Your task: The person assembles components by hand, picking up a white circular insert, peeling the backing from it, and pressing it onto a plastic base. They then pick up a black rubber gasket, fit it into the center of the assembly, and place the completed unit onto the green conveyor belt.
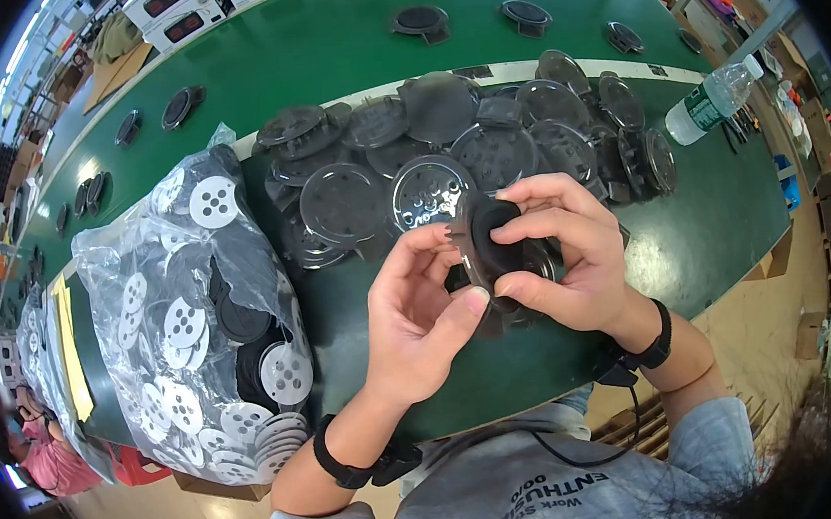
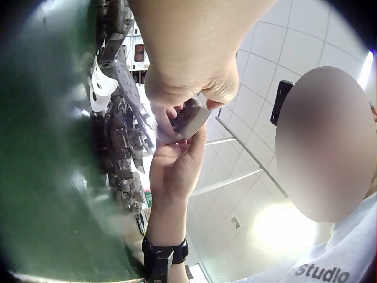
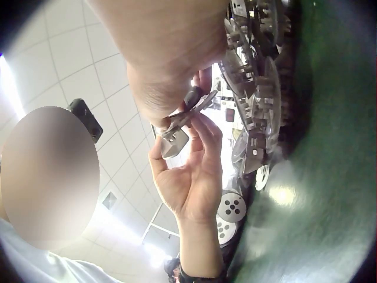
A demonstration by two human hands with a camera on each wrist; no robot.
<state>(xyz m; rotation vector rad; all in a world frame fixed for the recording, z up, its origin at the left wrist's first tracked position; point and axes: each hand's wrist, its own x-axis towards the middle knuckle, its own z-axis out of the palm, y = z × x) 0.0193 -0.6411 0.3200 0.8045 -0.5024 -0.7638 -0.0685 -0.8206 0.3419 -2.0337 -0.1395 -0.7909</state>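
Note:
Raised over the near side of the green table, a round translucent dark plastic housing (image 1: 476,266) stands on edge between both hands. My left hand (image 1: 409,324) holds it by the rim, thumb in front and fingers behind. My right hand (image 1: 575,257) pinches a soft black round pad (image 1: 495,236) against the housing's face, the pad bending under the fingers. A squared tab on the housing (image 3: 175,144) shows in the right wrist view, beside the left fingers. In the left wrist view, the wrist and palm hide much of the housing (image 2: 193,122).
A pile of similar plastic housings (image 1: 342,205) lies just beyond the hands. To the left stands a clear bag (image 1: 126,334) of white discs with holes and black pads. A water bottle (image 1: 708,103) is at the right. Finished-looking round units (image 1: 419,20) sit farther back on the green table (image 1: 319,55).

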